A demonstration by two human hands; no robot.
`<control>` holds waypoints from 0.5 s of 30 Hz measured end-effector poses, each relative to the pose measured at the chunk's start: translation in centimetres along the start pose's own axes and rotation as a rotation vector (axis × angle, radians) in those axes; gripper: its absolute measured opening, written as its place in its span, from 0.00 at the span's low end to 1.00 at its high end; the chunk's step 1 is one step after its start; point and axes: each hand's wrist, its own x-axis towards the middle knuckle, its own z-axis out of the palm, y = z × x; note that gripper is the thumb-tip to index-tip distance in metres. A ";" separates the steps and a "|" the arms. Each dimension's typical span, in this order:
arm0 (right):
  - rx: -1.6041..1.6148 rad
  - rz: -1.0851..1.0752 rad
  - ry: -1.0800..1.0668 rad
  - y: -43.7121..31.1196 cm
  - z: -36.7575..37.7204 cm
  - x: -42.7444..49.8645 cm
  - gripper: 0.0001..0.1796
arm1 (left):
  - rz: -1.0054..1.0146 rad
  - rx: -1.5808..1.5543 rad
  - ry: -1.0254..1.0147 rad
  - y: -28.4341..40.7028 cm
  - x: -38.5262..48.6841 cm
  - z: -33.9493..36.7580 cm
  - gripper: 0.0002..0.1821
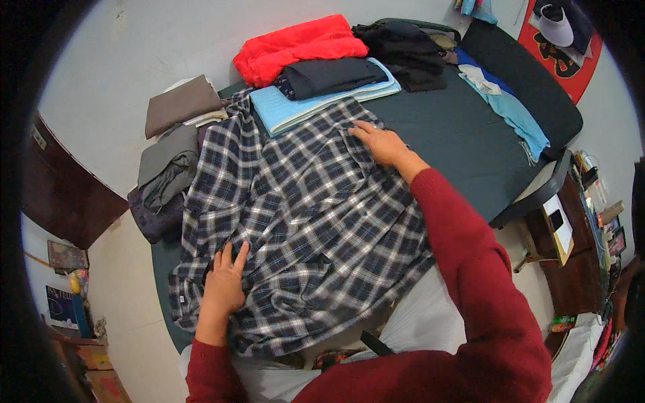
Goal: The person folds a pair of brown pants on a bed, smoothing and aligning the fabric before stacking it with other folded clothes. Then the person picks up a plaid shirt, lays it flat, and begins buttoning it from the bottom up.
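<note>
A black, white and grey plaid shirt lies spread over the dark green bed sheet, its lower edge hanging towards my lap. Flat on its lower left part, near a cuff, rests my left hand with fingers apart. My right hand lies on the shirt's upper right part; its fingertips touch the fabric by a fold, and whether they pinch it I cannot tell. The shirt is wrinkled, with one sleeve stretching up at the left.
Behind the shirt lie a folded light blue pad, a folded dark cloth, a red plush blanket and black clothes. Folded brown cloth and grey clothing sit at left. A light blue garment lies right.
</note>
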 end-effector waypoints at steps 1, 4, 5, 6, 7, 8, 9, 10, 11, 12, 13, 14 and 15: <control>0.002 -0.014 -0.074 -0.9 -0.2 1.9 0.37 | -0.020 0.015 -0.005 0.3 -0.2 -0.1 0.61; -0.019 -0.030 -0.195 1.2 0.9 5.9 0.36 | -0.029 0.074 0.043 0.6 0.6 0.5 0.54; -0.026 -0.038 -0.226 2.2 1.6 6.9 0.35 | -0.025 0.074 0.072 0.6 1.0 1.0 0.53; -0.138 -0.030 -0.261 2.0 1.6 7.8 0.33 | -0.028 0.036 0.124 1.0 0.9 0.5 0.47; -0.112 -0.050 -0.317 1.3 0.3 8.7 0.26 | -0.041 -0.023 0.130 0.3 0.6 0.2 0.46; -0.169 -0.117 -0.314 2.3 -0.5 9.3 0.20 | -0.033 -0.088 0.142 -0.5 0.7 -0.2 0.45; -0.129 -0.147 -0.145 2.8 -1.1 9.5 0.18 | -0.036 -0.151 0.149 -0.8 0.5 -0.7 0.45; -0.048 -0.110 -0.003 3.6 -2.4 9.6 0.17 | -0.097 -0.160 0.169 -0.7 0.0 -2.0 0.43; 0.090 -0.118 0.256 4.4 -3.4 8.7 0.14 | -0.097 -0.129 0.234 -1.0 -0.4 -2.1 0.43; 0.132 -0.160 0.448 5.5 -4.5 7.6 0.11 | -0.113 -0.137 0.239 -0.9 -0.7 -2.7 0.43; 0.136 -0.076 0.498 6.0 -5.6 6.0 0.11 | -0.136 -0.146 0.244 -0.9 -0.9 -3.0 0.42; 0.184 -0.040 0.509 6.9 -5.7 4.2 0.12 | -0.125 -0.142 0.176 -1.0 -0.9 -2.6 0.42; 0.223 0.000 0.527 8.5 -5.9 1.9 0.13 | -0.104 -0.138 0.114 -1.1 -0.9 -2.1 0.43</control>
